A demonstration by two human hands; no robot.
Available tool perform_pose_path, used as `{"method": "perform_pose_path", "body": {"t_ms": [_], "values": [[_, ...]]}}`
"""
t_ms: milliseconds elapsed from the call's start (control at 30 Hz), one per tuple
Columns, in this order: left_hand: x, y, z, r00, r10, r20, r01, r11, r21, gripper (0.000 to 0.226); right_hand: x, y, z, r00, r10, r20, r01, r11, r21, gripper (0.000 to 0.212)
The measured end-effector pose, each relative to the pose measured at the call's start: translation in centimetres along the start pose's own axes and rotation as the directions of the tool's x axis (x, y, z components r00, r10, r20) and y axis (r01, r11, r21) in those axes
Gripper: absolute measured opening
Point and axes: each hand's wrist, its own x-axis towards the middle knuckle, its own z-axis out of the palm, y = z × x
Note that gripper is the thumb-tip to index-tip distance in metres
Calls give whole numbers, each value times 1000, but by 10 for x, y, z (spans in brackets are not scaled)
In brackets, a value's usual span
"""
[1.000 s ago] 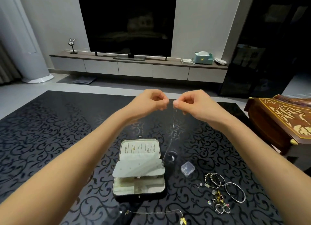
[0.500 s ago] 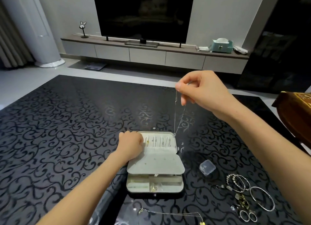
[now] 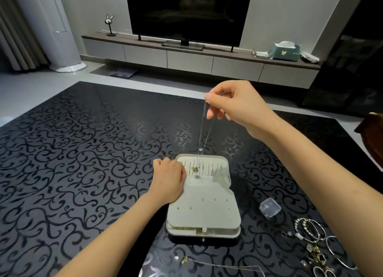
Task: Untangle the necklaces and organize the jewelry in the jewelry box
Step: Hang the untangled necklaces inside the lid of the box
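The necklace [image 3: 204, 131] hangs straight down, long axis vertical, pinched between thumb and forefinger of the right hand [image 3: 234, 102]; its pendant [image 3: 196, 169] dangles over the hook row in the far half of the open jewelry box [image 3: 207, 210]; the left hand [image 3: 169, 181] lies nearer, curled on the box's left edge, and I cannot tell whether it grips; beneath is a dark patterned table [image 3: 83, 152]; a television [image 3: 186, 11] stands far.

two hands [image 3: 169, 178] [image 3: 234, 102], two necklaces [image 3: 196, 169] [image 3: 183, 259], one jewelry box [image 3: 204, 212], one clear case [image 3: 269, 208].
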Motion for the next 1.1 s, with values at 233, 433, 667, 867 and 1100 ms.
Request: {"method": "perform_pose_path", "body": {"t_ms": [233, 433, 667, 867, 1100], "values": [[-11, 0, -2, 973, 104, -207, -116, 992, -46, 19, 3, -9, 6, 999, -41, 10, 41, 999, 3, 16], [-12, 0, -4, 963, 118, -242, -125, 992, -16, 14, 6, -12, 9, 999, -45, 23, 45, 999, -21, 16], [-15, 0, -6, 958, 108, -266, -120, 992, -29, 7, 3, 1, 17, 998, -17, 66, 20, 999, -41, 18], [-15, -1, -7, 955, 117, -272, -135, 990, -51, 8, 1, 17, 23, 995, 33, 97, -27, 998, -65, 15], [-15, 0, -7, 958, 110, -265, -129, 990, -57, 15, 0, 57, 51, 983, 64, 171, 9, 919, -394, 12]]}}
